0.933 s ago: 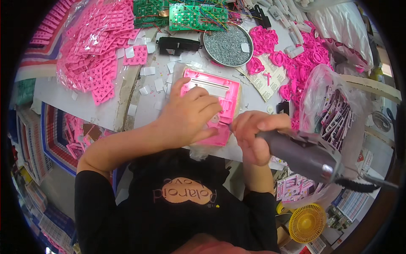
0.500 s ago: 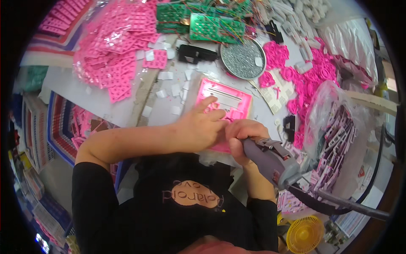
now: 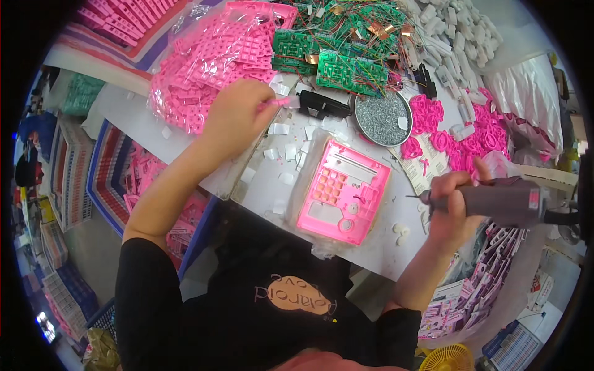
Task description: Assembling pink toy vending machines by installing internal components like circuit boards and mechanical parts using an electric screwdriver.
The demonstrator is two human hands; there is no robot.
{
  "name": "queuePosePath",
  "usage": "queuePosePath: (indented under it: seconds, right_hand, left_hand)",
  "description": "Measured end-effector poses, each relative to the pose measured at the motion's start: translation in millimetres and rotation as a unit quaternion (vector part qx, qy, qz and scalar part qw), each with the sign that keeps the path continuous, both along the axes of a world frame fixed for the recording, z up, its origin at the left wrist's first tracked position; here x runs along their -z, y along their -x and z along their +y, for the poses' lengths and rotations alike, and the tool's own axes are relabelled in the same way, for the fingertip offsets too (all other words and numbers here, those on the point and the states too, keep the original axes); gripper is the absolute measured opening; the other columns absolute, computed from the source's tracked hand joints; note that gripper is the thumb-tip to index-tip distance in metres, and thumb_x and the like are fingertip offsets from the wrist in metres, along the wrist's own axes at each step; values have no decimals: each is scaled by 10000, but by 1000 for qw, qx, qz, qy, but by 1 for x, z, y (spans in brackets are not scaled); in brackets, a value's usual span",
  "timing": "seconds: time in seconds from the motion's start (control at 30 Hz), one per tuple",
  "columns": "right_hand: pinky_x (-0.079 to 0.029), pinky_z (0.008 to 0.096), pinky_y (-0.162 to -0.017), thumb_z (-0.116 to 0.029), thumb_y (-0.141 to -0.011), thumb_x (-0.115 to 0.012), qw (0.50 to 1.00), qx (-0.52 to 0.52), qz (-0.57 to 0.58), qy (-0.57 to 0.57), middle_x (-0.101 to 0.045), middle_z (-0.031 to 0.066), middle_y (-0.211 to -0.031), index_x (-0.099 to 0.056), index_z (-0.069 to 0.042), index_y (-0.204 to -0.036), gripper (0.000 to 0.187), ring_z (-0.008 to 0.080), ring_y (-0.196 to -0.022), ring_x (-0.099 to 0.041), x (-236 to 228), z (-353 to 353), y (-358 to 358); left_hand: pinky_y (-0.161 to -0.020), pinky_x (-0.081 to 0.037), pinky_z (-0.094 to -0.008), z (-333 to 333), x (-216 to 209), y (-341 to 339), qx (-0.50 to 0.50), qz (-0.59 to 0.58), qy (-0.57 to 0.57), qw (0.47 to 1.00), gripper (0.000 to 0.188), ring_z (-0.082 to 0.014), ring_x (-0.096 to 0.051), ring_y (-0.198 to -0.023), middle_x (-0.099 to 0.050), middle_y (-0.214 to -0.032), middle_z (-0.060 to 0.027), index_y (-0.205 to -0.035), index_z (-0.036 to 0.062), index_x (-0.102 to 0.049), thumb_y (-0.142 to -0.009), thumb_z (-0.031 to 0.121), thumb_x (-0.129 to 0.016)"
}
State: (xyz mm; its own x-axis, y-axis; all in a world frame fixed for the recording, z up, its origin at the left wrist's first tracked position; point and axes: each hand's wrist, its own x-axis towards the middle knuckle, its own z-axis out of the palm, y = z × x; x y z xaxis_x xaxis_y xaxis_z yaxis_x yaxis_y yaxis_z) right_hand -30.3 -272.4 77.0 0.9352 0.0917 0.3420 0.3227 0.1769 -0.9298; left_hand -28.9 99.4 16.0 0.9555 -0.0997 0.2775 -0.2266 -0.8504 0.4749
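My right hand (image 3: 456, 207) is wrapped round a dark grey electric screwdriver (image 3: 501, 201); its thin bit points left, apart from the other things. At the upper left my left hand (image 3: 238, 114) is closed in a pinch on a thin pink piece (image 3: 279, 102), seen nearly edge-on with a whitish tab at its end. Its kind is hard to make out. Between my hands a pink plastic case half (image 3: 365, 213) lies on a plastic-wrapped pad (image 3: 301, 201), its inside facing up. Square key holes, a window and long metal strips show in it.
A bag of pink keypads (image 3: 213, 55) lies behind my left hand. Green circuit boards (image 3: 346, 73) with wires, a black holder (image 3: 323, 105) and a round tin of screws (image 3: 382, 120) stand at the back. Pink rings (image 3: 482, 139) and a bag of printed parts (image 3: 482, 272) lie right.
My left hand has left the case and moved up and left, taking hold of a thin pink piece. My right hand has swung the screwdriver away to the right, uncovering the case.
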Motion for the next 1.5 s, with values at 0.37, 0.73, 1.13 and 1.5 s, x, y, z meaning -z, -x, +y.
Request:
queuePosePath:
  seconds: [0.37,0.73,1.13,1.5]
  right_hand:
    - [-446,428,-926,-42,-685,-802,870,-9,-270,413,-638,96,-1153,-674,-111,-1062,403,341,-1086,-544,21,57,48]
    - [-433,259,-554,-207,-731,-901,937,-181,66,290,-592,22,-776,-612,-40,-940,394,107,-634,-537,5,83,42]
    - [-493,288,-574,-118,-844,-786,902,-172,98,384,-638,70,-718,-643,-10,-933,200,152,-599,-608,63,64,18]
    - [-535,415,-805,-183,-784,-811,856,-35,-185,482,-644,147,-1148,-660,-45,-1089,367,320,-999,-639,61,66,29]
  left_hand:
    - [-820,-582,-319,-45,-12,63,37,355,707,610,155,-120,-663,-874,-645,-996,-40,-1094,24,-569,-1032,166,-561]
    - [-921,-481,-297,-79,-20,94,123,347,579,727,218,-143,-620,-1036,-633,-1175,-83,-1180,-25,-619,-1038,117,-532]
    - [-798,-513,-409,-67,12,96,188,21,223,956,278,-331,-656,-896,-681,-1022,-123,-1053,27,-679,-780,-17,-699]
    - [-859,-476,-455,-79,20,85,241,-7,111,964,302,-309,-612,-1000,-651,-1064,-81,-1028,71,-685,-739,84,-771]
